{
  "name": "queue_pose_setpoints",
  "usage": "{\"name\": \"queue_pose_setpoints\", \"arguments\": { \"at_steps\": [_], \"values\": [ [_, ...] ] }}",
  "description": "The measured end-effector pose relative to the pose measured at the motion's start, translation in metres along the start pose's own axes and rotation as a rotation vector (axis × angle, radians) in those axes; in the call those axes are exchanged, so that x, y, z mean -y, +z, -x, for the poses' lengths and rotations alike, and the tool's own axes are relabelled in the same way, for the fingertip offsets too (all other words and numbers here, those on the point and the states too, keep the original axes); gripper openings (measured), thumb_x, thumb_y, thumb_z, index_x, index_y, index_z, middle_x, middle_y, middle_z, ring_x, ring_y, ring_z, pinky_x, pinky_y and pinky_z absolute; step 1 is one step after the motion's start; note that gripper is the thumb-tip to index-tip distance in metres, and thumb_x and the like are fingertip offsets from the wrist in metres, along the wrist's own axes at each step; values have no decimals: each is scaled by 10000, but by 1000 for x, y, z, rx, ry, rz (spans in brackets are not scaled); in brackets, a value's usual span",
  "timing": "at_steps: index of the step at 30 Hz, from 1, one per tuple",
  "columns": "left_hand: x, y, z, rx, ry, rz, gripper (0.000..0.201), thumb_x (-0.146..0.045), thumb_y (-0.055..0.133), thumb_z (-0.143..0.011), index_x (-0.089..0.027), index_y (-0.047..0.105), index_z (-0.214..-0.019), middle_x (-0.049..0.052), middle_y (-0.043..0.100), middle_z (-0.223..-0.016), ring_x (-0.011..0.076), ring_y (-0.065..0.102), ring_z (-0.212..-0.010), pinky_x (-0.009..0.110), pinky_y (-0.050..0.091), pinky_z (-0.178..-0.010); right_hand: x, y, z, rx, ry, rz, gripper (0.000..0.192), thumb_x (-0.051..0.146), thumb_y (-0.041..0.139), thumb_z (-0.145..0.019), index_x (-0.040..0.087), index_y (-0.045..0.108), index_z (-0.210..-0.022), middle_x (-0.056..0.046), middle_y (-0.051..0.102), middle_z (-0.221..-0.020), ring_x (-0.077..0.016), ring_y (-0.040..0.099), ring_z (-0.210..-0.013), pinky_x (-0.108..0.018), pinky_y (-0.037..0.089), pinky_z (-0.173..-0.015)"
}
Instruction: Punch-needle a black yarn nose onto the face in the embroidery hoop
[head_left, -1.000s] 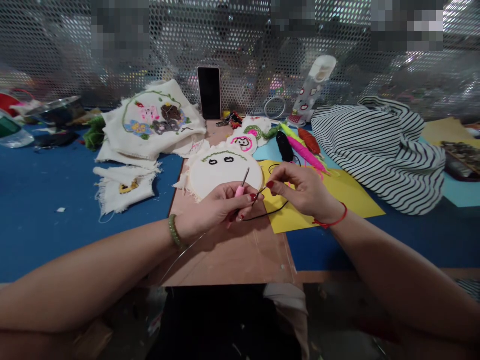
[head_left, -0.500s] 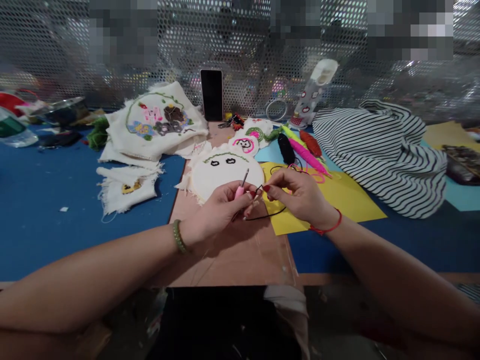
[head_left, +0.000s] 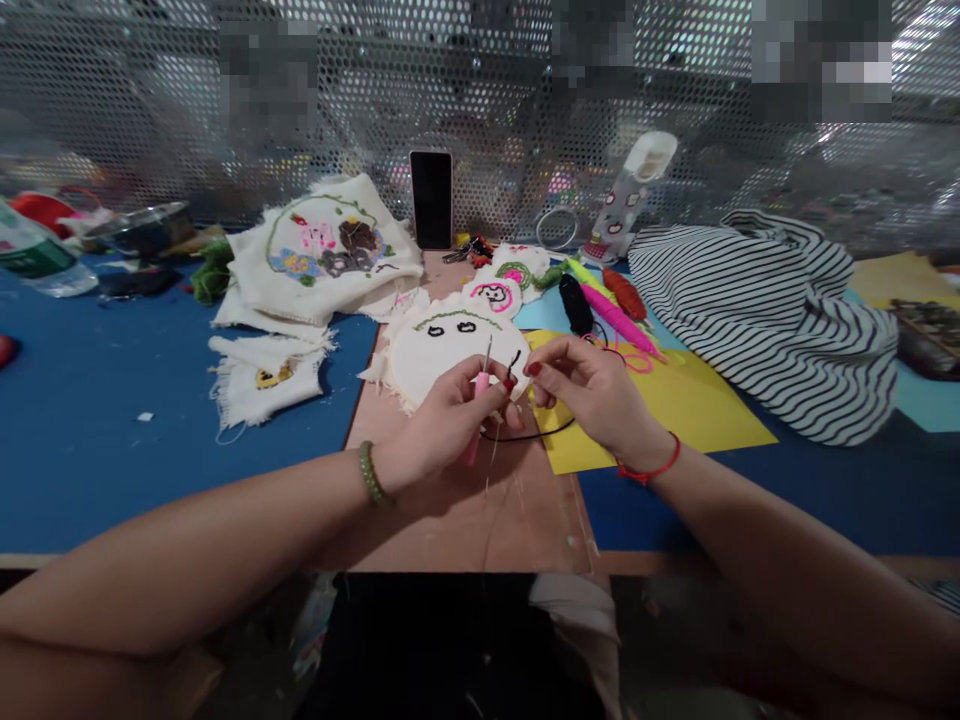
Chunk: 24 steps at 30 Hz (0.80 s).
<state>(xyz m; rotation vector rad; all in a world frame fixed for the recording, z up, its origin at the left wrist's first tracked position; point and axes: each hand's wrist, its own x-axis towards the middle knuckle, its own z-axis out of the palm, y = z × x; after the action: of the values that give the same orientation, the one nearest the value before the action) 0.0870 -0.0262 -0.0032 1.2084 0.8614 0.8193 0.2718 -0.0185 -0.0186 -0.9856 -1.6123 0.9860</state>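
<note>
Your left hand (head_left: 448,410) curls round the pink needle (head_left: 482,384), tip up, seemingly to keep it clear; thumb and finger pinch black yarn (head_left: 514,362), its end poking free, probably for easy grabbing. Your right hand (head_left: 600,400), just beside, has fingertips nearly together; can't tell if anything's gripped. Hooped cloth (head_left: 424,362) lies beyond your left, yarn bundles (head_left: 615,318) beyond your right, likely for reach.

Left hand (head_left: 459,408) gripping, right hand (head_left: 596,398) just beside, fingers curled; left forearm (head_left: 225,540), right forearm (head_left: 780,540) slanting inward.

No readable text, labels or numbers.
</note>
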Motion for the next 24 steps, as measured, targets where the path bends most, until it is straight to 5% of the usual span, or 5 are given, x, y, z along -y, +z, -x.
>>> {"name": "queue_pose_setpoints", "arguments": {
  "at_steps": [6,12,24],
  "values": [
    [4,6,4,26,30,35,85,-215,552,-963,-186,532,-886,-30,662,-650,68,572,-530,162,438,-517,0,-8,-2,-82,-262,186,243,376,675,-938,254,651,-1147,-19,689,-917,-130,654,-715,-285,560,-639],
    [9,7,6,21,46,16,93,-256,560,-965,-193,530,-905,-40,658,-632,36,426,-425,156,333,-455,4,-11,-1,-77,-439,402,140,186,626,-942,245,732,-1012,-28,722,-863,-162,685,-780,-300,566,-675],
    [8,11,10,2,33,113,96,-243,618,-934,-181,557,-895,-30,660,-622,51,497,-500,156,331,-479,2,-19,-5,-56,-336,435,133,274,642,-944,219,711,-844,-34,720,-790,-164,690,-697,-303,566,-643]
  ]
}}
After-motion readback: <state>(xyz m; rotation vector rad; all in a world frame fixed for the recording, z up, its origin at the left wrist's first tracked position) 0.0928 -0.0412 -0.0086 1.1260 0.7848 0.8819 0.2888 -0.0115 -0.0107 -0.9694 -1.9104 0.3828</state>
